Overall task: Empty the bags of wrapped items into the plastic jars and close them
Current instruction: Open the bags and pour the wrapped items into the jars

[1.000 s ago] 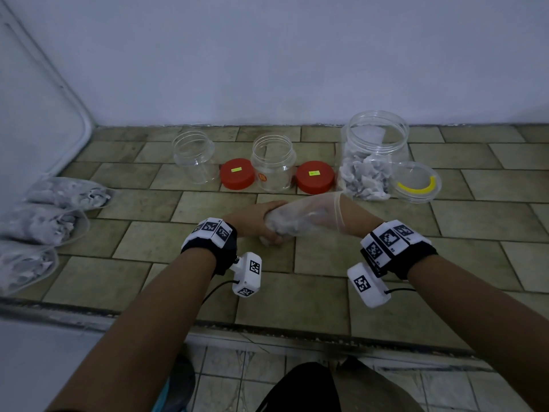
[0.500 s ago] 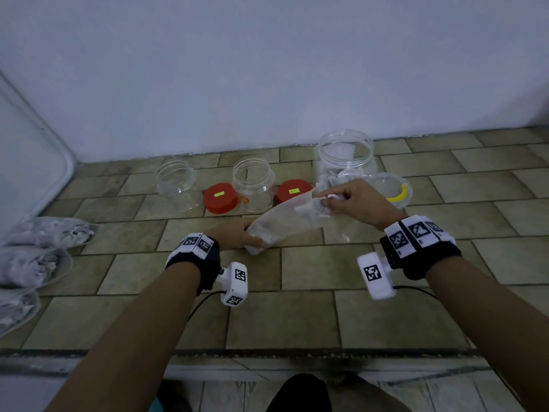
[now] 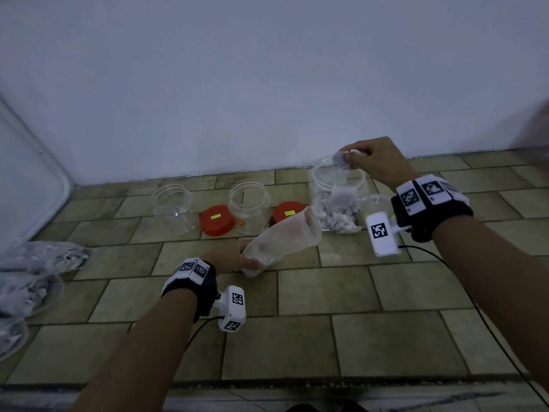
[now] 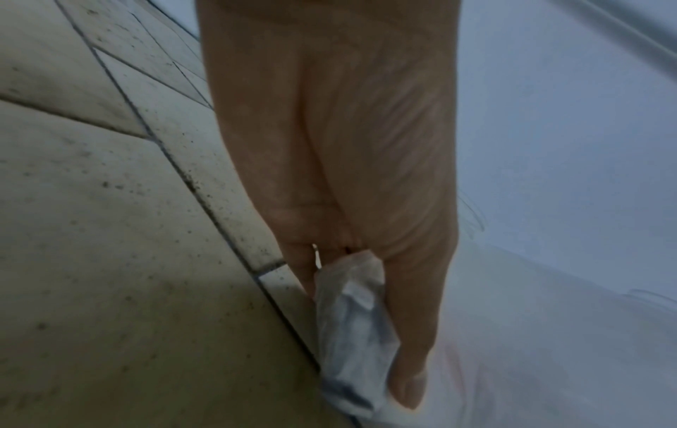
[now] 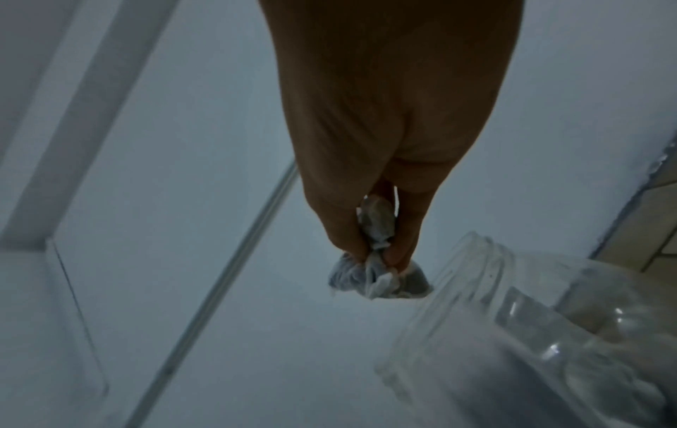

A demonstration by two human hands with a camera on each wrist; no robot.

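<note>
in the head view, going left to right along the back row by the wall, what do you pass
Small empty jar → red lid → second small empty jar → second red lid → large jar partly filled with wrapped items, the right hand pinching a wrapped item over its mouth.

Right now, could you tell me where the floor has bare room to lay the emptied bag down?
Bare tiles lie in front of the bag, between both forearms. The wall row is crowded: two small jars, red lids, the big jar. Full bags line the left edge.

Head cam looks down and forward over the tiled floor point(image 3: 386, 337) toward the wall. Each wrist cam sits close behind its hand; right one shares the big jar point(image 3: 338, 185) point(image 5: 531, 333).
</note>
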